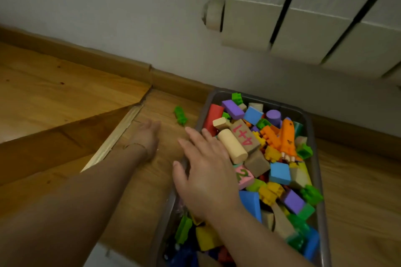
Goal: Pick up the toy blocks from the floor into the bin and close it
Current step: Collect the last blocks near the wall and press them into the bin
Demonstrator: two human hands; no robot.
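From the head view, the left hand (147,136) reaches out low over the wooden floor (149,182), its fingers (155,124) straight, close together and holding nothing. Just beyond and to the right of those fingertips a lone green block (180,115) lies on the floor, not touched. A thin bracelet (135,145) circles the left wrist.

The right hand (204,171) is spread palm down over the left side of the grey bin (312,128), with all its fingers extended and gripping nothing. Whether it presses on the blocks beneath cannot be told. Right of its fingers, the heaped toy blocks (280,172) fill the bin, and a cream cylinder (233,147) and a tan block marked "4+1" (245,135) lie just beside the fingertips.

Beyond both hands a skirting board (108,65) runs along the wall, with a white radiator (303,28) above the bin.
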